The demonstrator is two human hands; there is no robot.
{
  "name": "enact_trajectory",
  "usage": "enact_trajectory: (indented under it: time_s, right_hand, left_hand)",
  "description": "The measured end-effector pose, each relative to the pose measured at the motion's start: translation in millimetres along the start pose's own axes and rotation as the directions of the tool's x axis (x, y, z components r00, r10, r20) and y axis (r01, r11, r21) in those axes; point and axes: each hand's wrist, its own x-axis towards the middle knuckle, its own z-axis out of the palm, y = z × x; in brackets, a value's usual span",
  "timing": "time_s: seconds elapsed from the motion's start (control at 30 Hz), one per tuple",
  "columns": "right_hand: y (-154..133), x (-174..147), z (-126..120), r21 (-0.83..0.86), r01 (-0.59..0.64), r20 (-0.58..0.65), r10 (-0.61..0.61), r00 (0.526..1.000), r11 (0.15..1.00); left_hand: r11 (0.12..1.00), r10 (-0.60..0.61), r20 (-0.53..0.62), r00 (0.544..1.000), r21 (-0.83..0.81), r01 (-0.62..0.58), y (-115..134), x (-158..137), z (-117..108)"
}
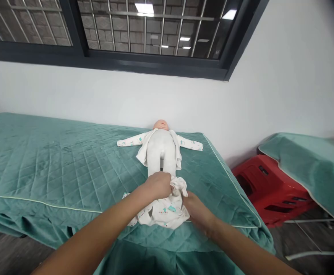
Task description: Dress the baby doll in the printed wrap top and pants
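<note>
A baby doll (161, 145) lies on its back on a green quilted bedspread (69, 164), its head toward the wall. Its arms are spread in the printed sleeves of an open white baby jacket (190, 143). White baby pants (168, 212) with a teal print lie bunched at the doll's feet, near the bed's front edge. My left hand (159, 185) is closed on the upper part of the pants at the lower legs; whether it also grips a leg is hidden. My right hand (197, 210) is closed on the right side of the pants, its fingertips partly hidden by the cloth.
A white wall (98, 93) with a dark-framed, barred window (155, 65) rises behind the bed. To the right, a red plastic piece (270, 191) stands beside another green-covered surface (313, 156). Pale metal tubing (316, 254) is near the floor there.
</note>
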Motion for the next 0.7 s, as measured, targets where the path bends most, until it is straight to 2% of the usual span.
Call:
enact_trajectory:
  time_s: [0.1, 0.23, 0.3, 0.43, 0.5, 0.57, 0.7]
  right_hand:
    - [12.1, 5.8, -6.8, -0.166, 0.150, 0.001, -0.152, 0.988, 0.975]
    - [22.0, 11.3, -12.8, -0.287, 0.283, -0.047, -0.308, 0.950, 0.915]
    - [28.1, 10.2, -15.0, -0.301, 0.305, -0.070, -0.340, 0.938, 0.903]
    - [41.0, 6.5, -17.0, -0.234, 0.310, -0.200, -0.358, 0.912, 0.921]
    - [43.1, 6.5, -15.6, -0.178, 0.308, -0.294, -0.349, 0.890, 0.935]
    - [40.0, 8.5, -13.0, -0.165, 0.319, -0.355, -0.358, 0.864, 0.933]
    - [22.6, 20.0, -10.1, -0.183, 0.383, -0.390, -0.424, 0.817, 0.906]
  left_hand:
    - [0.986, -0.054, 0.050, 0.997, 0.160, 0.045, 7.1, -1.0, 8.3]
    - [0.988, -0.034, 0.092, 0.995, 0.152, 0.019, 5.2, -2.7, 6.1]
    - [0.998, -0.004, 0.080, 0.997, 0.070, -0.001, 0.8, -4.0, 2.4]
    - [0.961, 0.089, 0.025, 0.996, -0.266, -0.079, -4.0, -7.9, -4.8]
    - [0.902, 0.112, 0.048, 0.992, -0.423, -0.082, -4.3, -9.4, -8.8]
    - [0.818, 0.107, 0.121, 0.987, -0.575, -0.018, -5.7, -10.0, -13.4]
    - [0.526, 0.139, 0.269, 0.953, -0.836, 0.159, -14.7, -8.3, -23.1]
